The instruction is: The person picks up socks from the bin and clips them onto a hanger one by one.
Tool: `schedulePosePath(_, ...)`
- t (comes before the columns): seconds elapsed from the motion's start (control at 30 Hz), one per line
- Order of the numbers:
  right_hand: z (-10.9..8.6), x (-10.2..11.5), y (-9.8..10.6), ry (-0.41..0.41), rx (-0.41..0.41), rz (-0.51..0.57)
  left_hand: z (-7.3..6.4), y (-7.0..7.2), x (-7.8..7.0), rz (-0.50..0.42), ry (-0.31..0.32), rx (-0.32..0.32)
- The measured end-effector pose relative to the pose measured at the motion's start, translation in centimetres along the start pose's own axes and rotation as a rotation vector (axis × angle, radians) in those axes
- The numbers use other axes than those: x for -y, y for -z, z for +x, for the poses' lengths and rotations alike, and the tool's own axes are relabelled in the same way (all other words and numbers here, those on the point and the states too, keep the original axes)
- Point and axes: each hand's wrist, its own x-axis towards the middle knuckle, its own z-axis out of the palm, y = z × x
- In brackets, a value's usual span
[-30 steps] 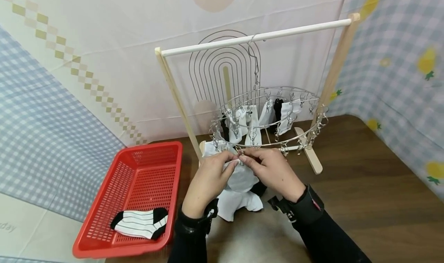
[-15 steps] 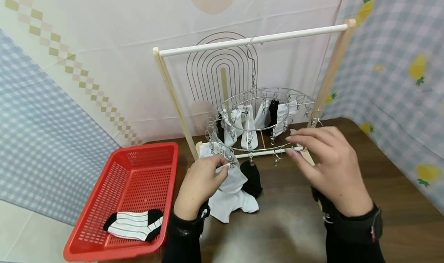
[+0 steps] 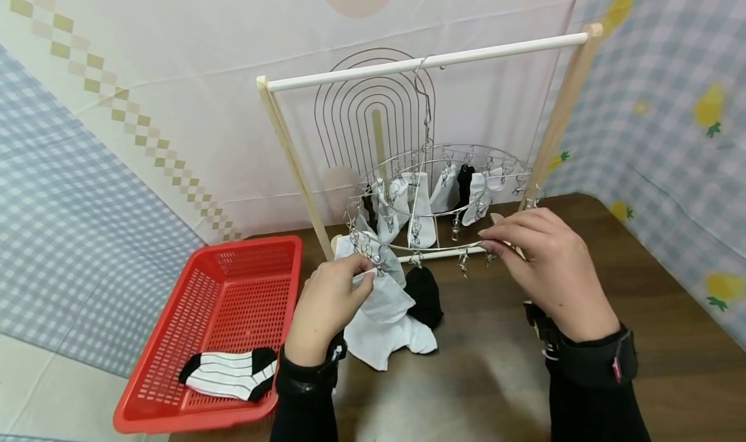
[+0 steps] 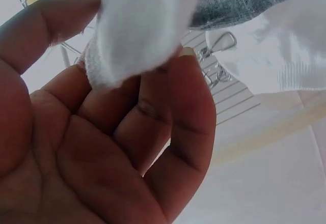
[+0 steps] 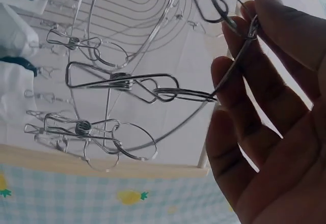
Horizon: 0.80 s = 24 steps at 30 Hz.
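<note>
Near mid-frame in the head view, L hand [image 3: 326, 303] has thumb + fingers pinched together on the edge of a white sock [image 3: 386, 299], close under the front-left rim of a wire hanger [image 3: 438, 250]. Right of centre, R hand [image 3: 553, 275] pinches that rim btwn thumb & fingertips, other fingers loosely bent, no cloth in them. Can't tell if a clip has the edge L hand holds.

To do it well, IMO: R hand shouldn't pull hard, b/c the hanger hangs by a hook from the white bar [image 3: 495, 54] up top & would prob. swing or turn. Steady the rim, get the sock's edge flat, w/ enough cloth past the fingertips for a clip to bite. Thin wire clips [image 5: 122, 81], left of R hand in its wrist view, could snag; likely need a firm squeeze.

Lower left: red basket [image 3: 192, 421], w/ 1 black-and-white striped sock [image 3: 227, 374] lying at its near end. Hung socks [image 3: 424, 225], white & black, fill part of the hanger around centre. Beside L hand's sock, to the right: a black sock [image 3: 427, 296]; below: another white piece [image 3: 387, 346], can't tell if hung or on the table [image 3: 618, 287].
</note>
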Motion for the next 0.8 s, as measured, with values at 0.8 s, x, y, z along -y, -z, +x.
schedulePosePath(0.8,0.4,3.3,-4.5,0.203,-0.249,-0.133,1.6,0.3,-1.4,-0.036,-0.409,-0.41)
